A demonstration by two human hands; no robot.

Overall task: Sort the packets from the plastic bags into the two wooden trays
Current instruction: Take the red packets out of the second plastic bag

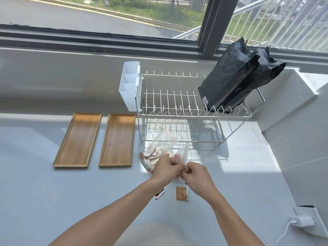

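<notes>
Two wooden trays lie side by side on the grey counter: the left tray (78, 139) and the right tray (117, 139), both with nothing in them. A clear zip bag (160, 144) holding several pale and brown packets sits right of the trays. My left hand (164, 168) and my right hand (196, 174) pinch the edges of a second clear plastic bag (183, 154) between them. A brown packet (182, 193) lies on the counter below my right hand. A red and white packet (159, 194) peeks out from under my left forearm.
A two-tier wire dish rack (177, 107) stands behind the bags, with a white cutlery holder (128, 86) on its left end and two black pouches (237, 77) leaning on its right. A white socket with a plug (301, 223) is at the lower right. A window runs along the back.
</notes>
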